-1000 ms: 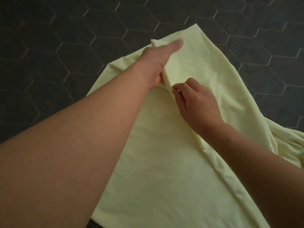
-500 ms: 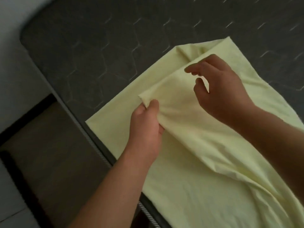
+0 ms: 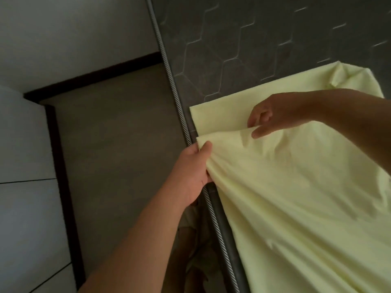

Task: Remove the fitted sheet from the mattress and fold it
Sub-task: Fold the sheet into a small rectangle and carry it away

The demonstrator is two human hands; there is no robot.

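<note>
My left hand [image 3: 191, 170] pinches the corner of the upper layer of the pale yellow fitted cotton sheet [image 3: 296, 187], thumb on top and fingers curled beneath, at the near edge of the dark grey hexagon-quilted mattress [image 3: 222, 49]. My right hand [image 3: 266, 117] holds the same folded edge further along, thumb and forefinger closed on the cloth, the other fingers loosely curled. Between the two grips the top layer is raised and lightly taut, with creases running back from my left hand. Half a second ago both hands were closer together near the middle of the cloth and the right hand was open above it; it has since taken hold, and the left has drawn the corner out toward the twisted grey piping [image 3: 179, 106] along the mattress edge. The sheet lies wholly on top of the mattress, free of its corners, a lower layer showing just beyond the lifted edge and a bunched elastic corner at the far right. Judgement: removal is complete and folding is in progress; the upper edge does not yet meet the lower one squarely, so alignment is the outstanding item. Beyond the piping are a brown floor [image 3: 118, 144] and a pale wall [image 3: 63, 34] with dark skirting.
</note>
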